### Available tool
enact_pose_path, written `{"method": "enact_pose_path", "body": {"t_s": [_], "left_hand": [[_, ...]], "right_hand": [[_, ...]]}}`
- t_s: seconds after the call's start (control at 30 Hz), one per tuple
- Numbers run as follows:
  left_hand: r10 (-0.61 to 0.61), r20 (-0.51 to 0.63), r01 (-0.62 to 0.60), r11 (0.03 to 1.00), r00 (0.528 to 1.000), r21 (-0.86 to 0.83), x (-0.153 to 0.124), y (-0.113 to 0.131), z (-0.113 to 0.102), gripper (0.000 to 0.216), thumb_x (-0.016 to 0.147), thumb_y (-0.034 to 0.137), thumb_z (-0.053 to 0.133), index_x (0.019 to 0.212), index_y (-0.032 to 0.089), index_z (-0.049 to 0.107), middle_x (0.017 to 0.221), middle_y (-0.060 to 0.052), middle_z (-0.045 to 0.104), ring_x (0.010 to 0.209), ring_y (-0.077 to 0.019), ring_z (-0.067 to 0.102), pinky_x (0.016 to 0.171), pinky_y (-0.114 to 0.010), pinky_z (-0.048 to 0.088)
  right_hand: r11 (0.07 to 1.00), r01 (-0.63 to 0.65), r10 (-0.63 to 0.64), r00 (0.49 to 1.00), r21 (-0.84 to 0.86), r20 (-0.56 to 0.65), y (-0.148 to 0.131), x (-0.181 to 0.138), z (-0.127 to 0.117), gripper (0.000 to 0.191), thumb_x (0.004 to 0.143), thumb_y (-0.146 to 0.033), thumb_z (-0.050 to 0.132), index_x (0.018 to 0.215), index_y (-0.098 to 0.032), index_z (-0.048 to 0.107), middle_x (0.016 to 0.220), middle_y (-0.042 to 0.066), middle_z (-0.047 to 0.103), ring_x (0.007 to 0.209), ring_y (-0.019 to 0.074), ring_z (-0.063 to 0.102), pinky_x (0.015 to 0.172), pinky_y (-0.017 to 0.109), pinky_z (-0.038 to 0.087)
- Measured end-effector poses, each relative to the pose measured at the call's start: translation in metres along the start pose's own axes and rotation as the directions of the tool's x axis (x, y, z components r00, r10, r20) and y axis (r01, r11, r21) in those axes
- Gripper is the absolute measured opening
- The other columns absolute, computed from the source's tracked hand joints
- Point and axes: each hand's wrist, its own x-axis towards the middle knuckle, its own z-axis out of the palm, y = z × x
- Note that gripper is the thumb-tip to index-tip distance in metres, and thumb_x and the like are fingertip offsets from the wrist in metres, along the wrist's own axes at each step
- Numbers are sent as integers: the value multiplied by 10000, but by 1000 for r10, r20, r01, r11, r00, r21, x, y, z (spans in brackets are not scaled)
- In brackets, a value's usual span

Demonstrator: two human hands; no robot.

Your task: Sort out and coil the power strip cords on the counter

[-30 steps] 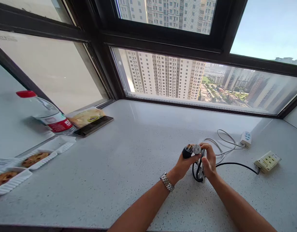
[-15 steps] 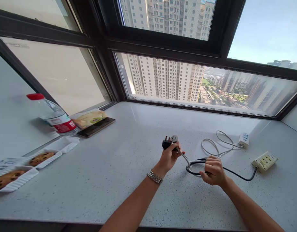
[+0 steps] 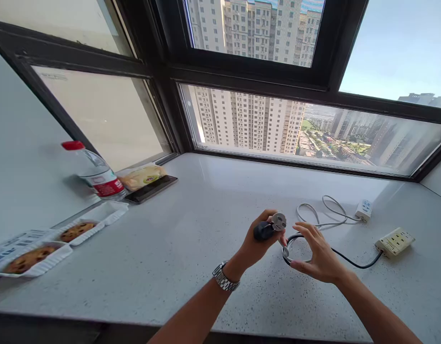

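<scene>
My left hand [image 3: 252, 243], with a metal watch at the wrist, is closed around two plugs. One is a black plug [image 3: 262, 231], the other a round pale grey plug [image 3: 279, 221] whose face points toward me. Just below them the black and white cords [image 3: 286, 254] form a loop. My right hand [image 3: 320, 258] curves beside that loop, thumb and fingers apart; whether it touches the cord I cannot tell. A black cord [image 3: 360, 265] runs right to a cream socket block [image 3: 396, 242]. Behind it, a white cord [image 3: 338, 222] leads to a smaller white socket block [image 3: 364, 209].
On the left of the speckled white sill [image 3: 152, 267] lie a plastic tray [image 3: 115, 210] of cookies, a phone [image 3: 151, 189], a food packet [image 3: 143, 177] and a leaning red-capped bottle [image 3: 102, 174]. Dark-framed windows border the back and left.
My right hand has opened from a fist around the cords. My left hand has turned the plugs, bringing the grey one's face toward me. The view has shifted slightly.
</scene>
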Motion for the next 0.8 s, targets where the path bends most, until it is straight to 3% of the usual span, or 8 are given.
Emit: {"method": "enact_pose_path", "body": {"t_s": [0.07,0.13,0.2,0.3,0.47,0.67,0.8], "left_hand": [[67,53,-71,995,996,69,0,5,11,230,790,243,679,950,191,522,685,5,620,627,-148,621,668,-313,517],[107,63,-113,989,992,101,0,12,19,245,774,230,696,936,193,515,697,8,621,635,-144,617,658,-294,506],[121,66,-127,987,990,94,0,20,21,247,773,222,696,931,197,507,702,12,624,640,-145,624,663,-296,508],[162,-6,-162,986,987,50,0,30,17,234,792,222,677,949,207,504,701,24,619,624,-141,627,672,-320,522],[164,-182,-166,986,970,2,-1,43,2,221,775,243,692,924,211,532,662,45,591,543,-129,595,641,-366,548],[52,-287,-65,997,957,-35,-22,66,-3,269,664,223,782,852,202,590,621,40,582,490,-127,581,604,-365,556],[66,-352,-73,997,934,-7,-34,83,-9,259,654,201,781,831,220,592,585,54,572,471,-127,575,615,-374,571]], "right_hand": [[999,-48,45,995,22,93,-18,10,4,597,758,-583,627,1211,-205,533,1224,127,563,1130,296,490,934,432,397],[995,-93,86,984,38,156,-29,20,11,397,789,-543,620,1001,-208,617,1055,87,635,1013,262,543,909,414,405],[990,-138,133,978,22,159,-32,26,16,273,828,-476,603,844,-205,624,921,60,647,919,230,561,862,388,415],[987,-149,155,981,-58,120,-25,28,19,158,839,-379,605,863,-224,627,928,41,637,959,224,554,930,428,370],[968,-167,184,980,-185,74,3,19,18,153,794,-323,634,931,-256,625,990,30,621,1058,242,532,1072,531,217],[915,-185,175,983,-358,-61,58,11,5,157,721,-266,665,875,-254,634,909,36,618,932,260,557,1031,570,271],[835,-286,230,957,-469,-174,91,10,-14,227,712,-244,654,938,-247,672,935,71,632,930,279,552,849,459,434]]}}
